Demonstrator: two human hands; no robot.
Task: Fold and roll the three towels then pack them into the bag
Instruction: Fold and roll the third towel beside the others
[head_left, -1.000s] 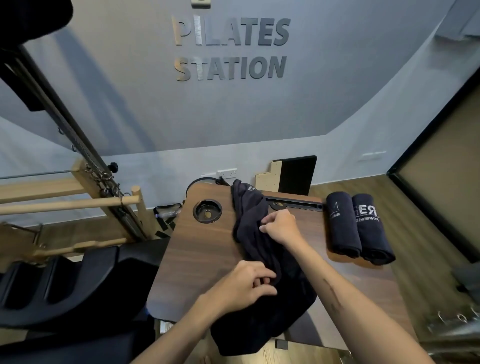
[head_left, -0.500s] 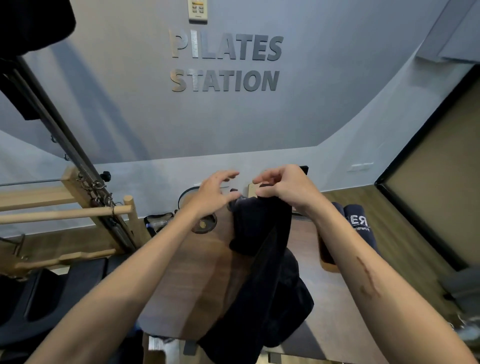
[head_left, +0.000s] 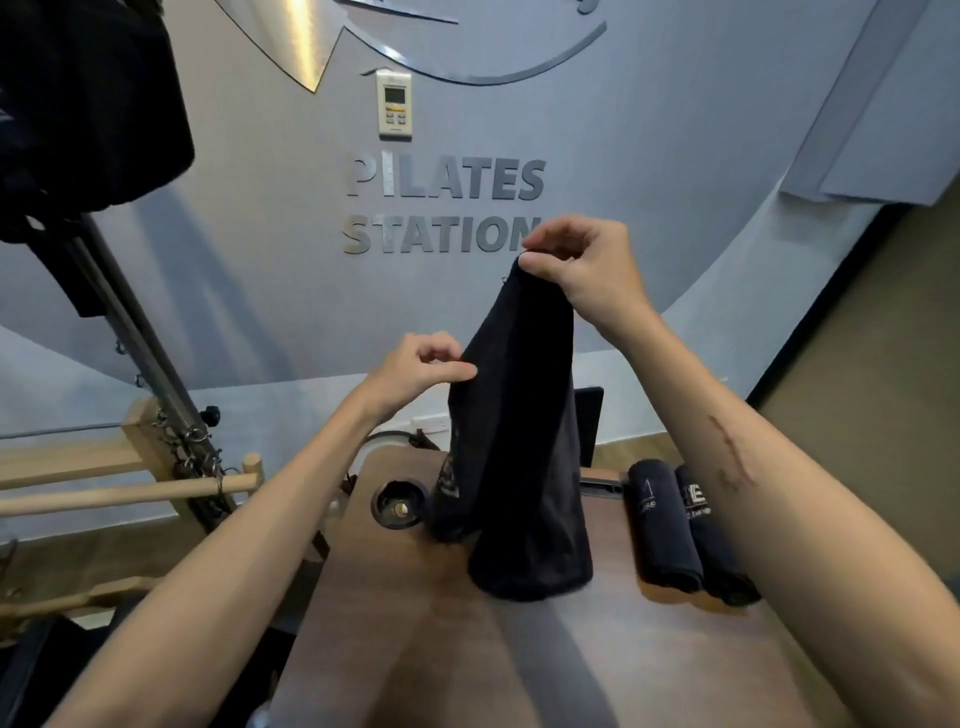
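Change: since half a second ago, the dark towel (head_left: 519, 441) has been lifted higher, and the hands have been drawn apart.
Right grip: the towel's top corner is pinched between thumb and fingers of the right hand (head_left: 582, 270), at frame centre, before the wall lettering (head_left: 441, 208).
Left grip: the towel's left edge is pinched lower down by the left hand (head_left: 415, 371).
Towel: hung vertically, its lower end resting on the desk (head_left: 415, 623).
Rolled towels (head_left: 685, 530): two are laid side by side, touching, at the desk's right.
Cup hole (head_left: 397, 503): set in the desk, just left of the towel.
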